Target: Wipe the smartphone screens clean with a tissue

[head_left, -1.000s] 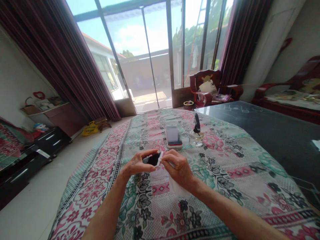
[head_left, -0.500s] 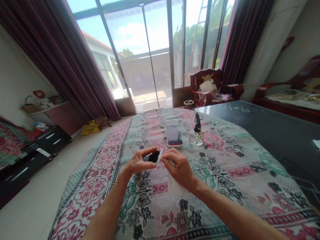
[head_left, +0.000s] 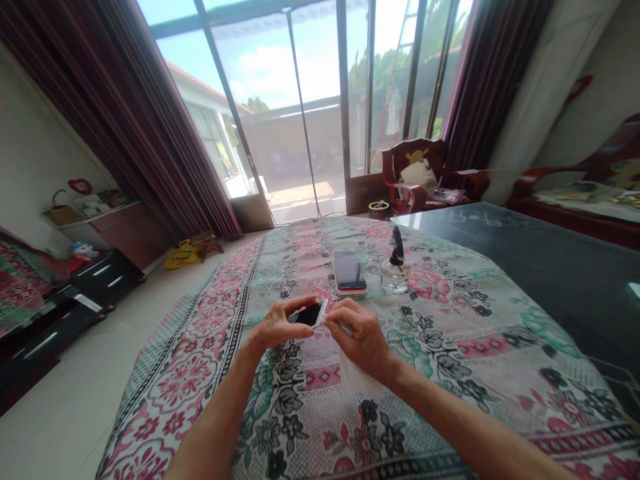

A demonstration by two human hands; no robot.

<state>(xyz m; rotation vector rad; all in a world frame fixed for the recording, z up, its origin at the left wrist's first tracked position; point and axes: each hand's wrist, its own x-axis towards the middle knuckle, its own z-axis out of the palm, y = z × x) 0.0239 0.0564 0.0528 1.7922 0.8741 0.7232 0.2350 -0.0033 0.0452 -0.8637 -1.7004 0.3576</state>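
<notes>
A white smartphone [head_left: 309, 315] with a dark screen lies tilted in my left hand [head_left: 275, 325], thumb along the near edge and fingers along the far edge. At the phone's right end, the pinched fingertips of my right hand [head_left: 361, 333] touch or nearly touch it. From beneath that hand a thin white tissue [head_left: 361, 381] hangs toward the cloth. Beyond the hands a second phone [head_left: 350, 272] with a lit screen rests face up on what looks like a white box. To its right stands a clear glass dish [head_left: 397, 275] with a black upright object [head_left: 397, 245] in it.
A floral cloth [head_left: 210, 320] covers the table under my hands. On the right is a dark glossy table [head_left: 520, 247]. Behind it stands a red wooden chair [head_left: 413, 163] with things on it. A yellow bag [head_left: 181, 255] lies on the floor at left.
My right hand has shifted very slightly right with the tissue. The camera view has moved a little; the left hand's grip on the smartphone is the same.
</notes>
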